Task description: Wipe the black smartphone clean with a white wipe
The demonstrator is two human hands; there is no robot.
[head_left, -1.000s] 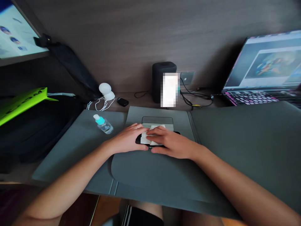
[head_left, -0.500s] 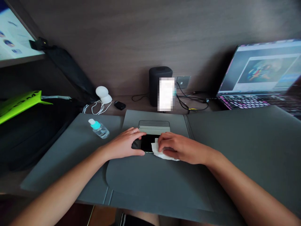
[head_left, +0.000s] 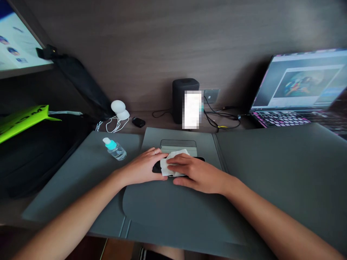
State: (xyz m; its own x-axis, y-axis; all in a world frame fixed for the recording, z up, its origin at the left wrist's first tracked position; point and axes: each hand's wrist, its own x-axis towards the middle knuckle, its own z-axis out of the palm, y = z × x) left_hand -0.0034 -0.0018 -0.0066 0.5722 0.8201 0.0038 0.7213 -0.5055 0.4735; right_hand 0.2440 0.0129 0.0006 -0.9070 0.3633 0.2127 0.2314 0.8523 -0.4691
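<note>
A black phone (head_left: 156, 167) lies flat on the grey mat (head_left: 173, 209), mostly covered by a white tissue (head_left: 166, 167). My left hand (head_left: 145, 166) grips the phone's left end between thumb and fingers. Pressed on the tissue over the phone's middle is my right hand (head_left: 195, 173), its fingers stretched out and its thumb along the near edge. The phone's right end shows just behind that hand. To the left, a clear spray bottle (head_left: 116, 150) with a turquoise collar lies on its side.
Behind the mat stand a black speaker (head_left: 179, 101), a white round device (head_left: 118, 107) and a small black object (head_left: 138, 122). Black cables (head_left: 223, 116) run beside the speaker. An open laptop (head_left: 300, 86) is at the right, a dark bag (head_left: 35, 155) at the left.
My right hand has slid left along the phone with the tissue, its fingers now flatter and more spread. My left hand has stayed at the phone's left end.
</note>
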